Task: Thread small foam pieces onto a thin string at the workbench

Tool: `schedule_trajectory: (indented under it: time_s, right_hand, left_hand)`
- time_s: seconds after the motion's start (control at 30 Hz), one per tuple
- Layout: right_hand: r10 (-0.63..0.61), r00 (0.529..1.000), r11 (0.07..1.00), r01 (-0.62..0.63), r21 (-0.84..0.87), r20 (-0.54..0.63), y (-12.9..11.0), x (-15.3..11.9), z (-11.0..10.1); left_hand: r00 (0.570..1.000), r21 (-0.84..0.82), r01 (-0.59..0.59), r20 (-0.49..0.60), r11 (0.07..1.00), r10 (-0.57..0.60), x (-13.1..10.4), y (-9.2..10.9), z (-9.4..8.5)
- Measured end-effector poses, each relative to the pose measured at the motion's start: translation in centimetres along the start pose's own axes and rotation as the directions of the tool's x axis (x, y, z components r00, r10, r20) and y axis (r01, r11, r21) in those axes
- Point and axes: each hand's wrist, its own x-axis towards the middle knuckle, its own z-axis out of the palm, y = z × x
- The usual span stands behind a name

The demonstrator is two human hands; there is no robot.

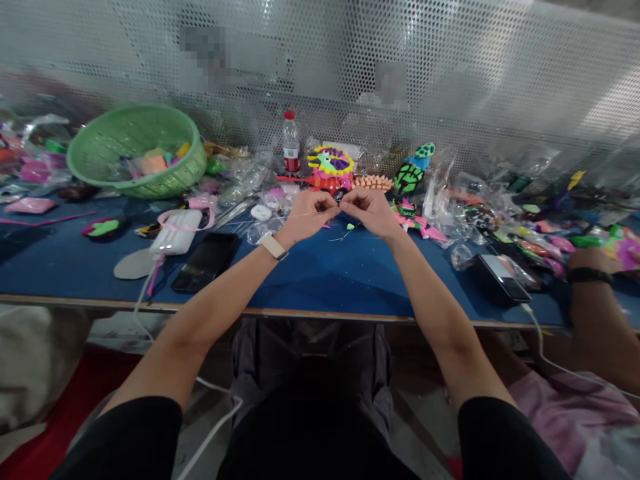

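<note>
My left hand point(311, 215) and my right hand point(369, 210) meet above the blue tabletop point(330, 273), fingertips pinched close together. Something small and dark shows between them, too small to make out. A thin pale strand runs left from my left fingers. Just below the fingertips lie a light green bit point(351, 227) and some fine wires. Behind my hands stands a yellow, purple and green clay figure point(331, 162), beside a peach-coloured beaded piece point(373, 182). A green and black figure point(409, 177) with a blue top is to the right of them.
A green basket point(137, 180) sits at the back left, a bottle point(291, 143) at the back middle. A phone point(206, 261) and white power bank point(177, 232) lie left. Another phone point(505, 277) and a person's arm point(600, 300) are right. Plastic bags line a perforated metal screen.
</note>
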Motion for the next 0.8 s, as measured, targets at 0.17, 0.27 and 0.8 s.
schedule_trajectory:
  time_s: [0.17, 0.27, 0.8]
  right_hand:
    - [-0.014, 1.0, 1.0, 0.013, 0.027, 0.023, -0.3, 0.0, -0.1]
    - [-0.008, 1.0, 0.998, 0.006, 0.07, 0.028, -0.6, 0.0, 0.0]
    - [0.182, 0.983, 0.946, -0.165, 0.278, -0.035, -0.5, 0.3, 0.7]
  left_hand:
    - [0.995, -0.222, 0.089, 0.061, 0.971, -0.077, 0.1, 0.3, 0.2]
    - [0.986, -0.308, 0.159, 0.104, 0.938, -0.133, 0.1, 0.4, 0.0]
    - [0.996, -0.149, 0.084, -0.007, 0.985, -0.086, 0.6, -0.9, -0.9]
